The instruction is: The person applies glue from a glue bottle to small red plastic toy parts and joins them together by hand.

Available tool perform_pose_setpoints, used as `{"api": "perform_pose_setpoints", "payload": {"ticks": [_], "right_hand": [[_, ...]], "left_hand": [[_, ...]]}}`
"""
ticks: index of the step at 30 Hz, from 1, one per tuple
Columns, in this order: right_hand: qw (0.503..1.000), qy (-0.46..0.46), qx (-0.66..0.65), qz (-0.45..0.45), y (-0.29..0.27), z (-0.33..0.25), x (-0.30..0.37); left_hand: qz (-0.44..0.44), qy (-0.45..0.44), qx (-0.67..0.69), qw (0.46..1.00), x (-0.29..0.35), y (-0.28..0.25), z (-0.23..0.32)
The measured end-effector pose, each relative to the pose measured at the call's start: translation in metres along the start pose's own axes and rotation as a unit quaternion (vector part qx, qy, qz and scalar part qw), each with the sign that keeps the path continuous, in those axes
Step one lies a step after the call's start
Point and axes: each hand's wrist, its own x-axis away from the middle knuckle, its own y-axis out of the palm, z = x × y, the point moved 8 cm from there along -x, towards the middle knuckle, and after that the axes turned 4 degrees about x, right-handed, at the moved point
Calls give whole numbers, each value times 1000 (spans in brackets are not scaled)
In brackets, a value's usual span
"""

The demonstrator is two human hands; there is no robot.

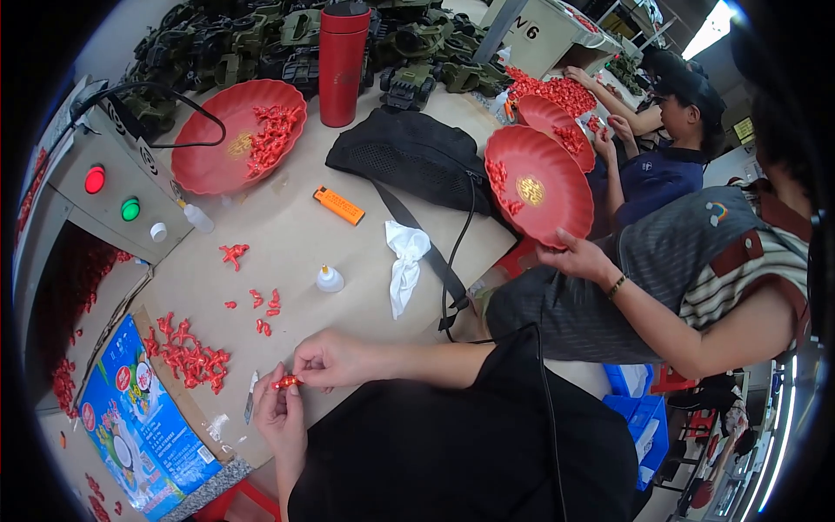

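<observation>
Both hands meet at the near edge of the counter [287, 252]; the left hand [280, 416] and the right hand [332, 358] each pinch an end of one small red plastic piece [287, 381] between thumb and fingertips, holding it just above the counter's near rim; a thin blade-like tool [250, 397] lies just left of the left hand, though whether the hand touches it I cannot tell. To the left of the hands sits a heap of red pieces [187, 355], with a few loose red pieces [261, 304] scattered farther in; a colourful printed box [139, 418] hangs at the counter's near left corner. Open counter lies between the hands and a small white glue bottle [329, 278]; a crumpled white tissue [405, 261] lies right of it, and an orange lighter [338, 205] farther off. At the far left a red tray [209, 165] holds more red bits, next to a grey control box [113, 191] with red and green buttons; a tall red flask [342, 61] stands at the far side, and a black bag [409, 152] spreads to its right, its strap running toward the near right edge. On the right a seated person's hand [578, 257] grips the rim of a second red tray [539, 183] beyond the counter's right edge.
</observation>
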Motion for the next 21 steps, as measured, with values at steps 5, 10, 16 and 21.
{"api": "perform_pose_setpoints", "payload": {"ticks": [5,10,16,21], "right_hand": [[1000,-1,-19,2,3,3,0],[996,-29,83,16,0,1,0],[997,45,-4,55,-6,4,3],[998,53,12,33,-4,5,1]], "left_hand": [[9,-2,-8,1000,3,-4,2],[13,53,-95,994,3,-3,7],[0,48,-70,996,-1,-2,6],[-15,6,36,999,2,1,-3]]}}
